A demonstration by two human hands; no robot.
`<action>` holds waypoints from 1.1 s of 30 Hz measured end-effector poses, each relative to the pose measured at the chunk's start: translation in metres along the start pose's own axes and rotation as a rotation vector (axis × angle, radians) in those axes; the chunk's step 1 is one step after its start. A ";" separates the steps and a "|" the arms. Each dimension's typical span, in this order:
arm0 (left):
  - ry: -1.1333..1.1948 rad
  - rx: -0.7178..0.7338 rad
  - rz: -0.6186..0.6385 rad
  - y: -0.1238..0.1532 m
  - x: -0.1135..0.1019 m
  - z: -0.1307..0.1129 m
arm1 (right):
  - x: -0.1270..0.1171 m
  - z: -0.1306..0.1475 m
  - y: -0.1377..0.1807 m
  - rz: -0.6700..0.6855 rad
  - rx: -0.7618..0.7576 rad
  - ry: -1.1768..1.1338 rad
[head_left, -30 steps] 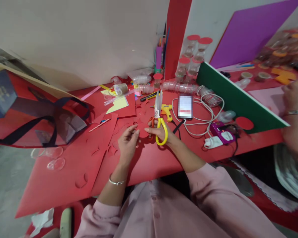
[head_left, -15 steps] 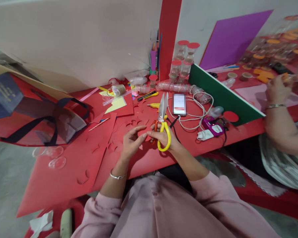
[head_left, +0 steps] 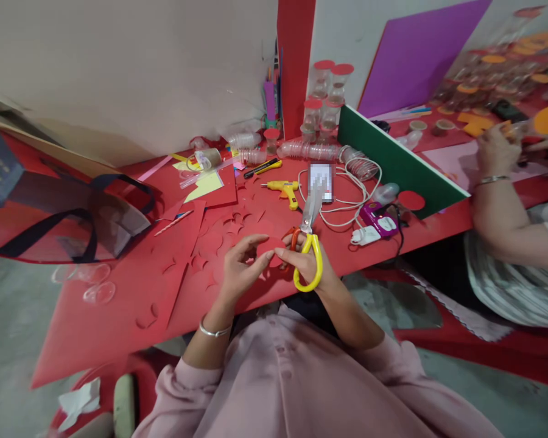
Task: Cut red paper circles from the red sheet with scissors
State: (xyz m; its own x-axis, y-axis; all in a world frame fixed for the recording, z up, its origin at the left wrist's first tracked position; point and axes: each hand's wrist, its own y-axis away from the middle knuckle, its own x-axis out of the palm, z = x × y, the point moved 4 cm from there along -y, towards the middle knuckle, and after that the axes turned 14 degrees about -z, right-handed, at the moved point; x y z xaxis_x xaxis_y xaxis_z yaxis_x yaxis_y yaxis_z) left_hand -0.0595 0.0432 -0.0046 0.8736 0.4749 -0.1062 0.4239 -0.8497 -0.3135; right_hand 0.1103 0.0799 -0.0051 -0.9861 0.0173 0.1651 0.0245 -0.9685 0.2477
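My left hand pinches a small red paper circle just above the red table. My right hand also touches the circle with its fingertips while its fingers sit in the yellow and orange handles of a pair of scissors. The scissor blades point up and away from me, towards a phone. Beneath my hands lies a red paper sheet with round pieces cut out of it.
A yellow glue gun, white cables and a purple charger lie beyond my hands. Clear jars with red lids stand at the wall. A green board leans at right, where another person's hands hold an orange disc.
My hands with the circle and scissors have drawn closer to me, near the table's front edge. The scissors now tilt to the right. The glue gun, hidden before, shows fully.
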 end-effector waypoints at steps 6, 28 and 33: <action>-0.015 -0.042 0.063 0.007 0.009 0.000 | -0.006 -0.004 0.005 0.030 -0.007 0.059; 0.086 -0.169 -0.074 0.035 0.021 -0.001 | -0.025 -0.021 0.012 0.004 0.027 0.046; 0.126 -0.152 -0.080 0.034 0.021 0.002 | -0.026 -0.017 0.014 -0.019 0.025 0.033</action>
State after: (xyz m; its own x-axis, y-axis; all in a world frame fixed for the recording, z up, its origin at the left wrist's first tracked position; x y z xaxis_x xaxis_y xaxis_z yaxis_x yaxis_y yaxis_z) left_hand -0.0268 0.0247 -0.0200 0.8546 0.5181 0.0351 0.5160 -0.8397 -0.1695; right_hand 0.1335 0.0616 -0.0221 -0.9914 0.0271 0.1283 0.0092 -0.9616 0.2744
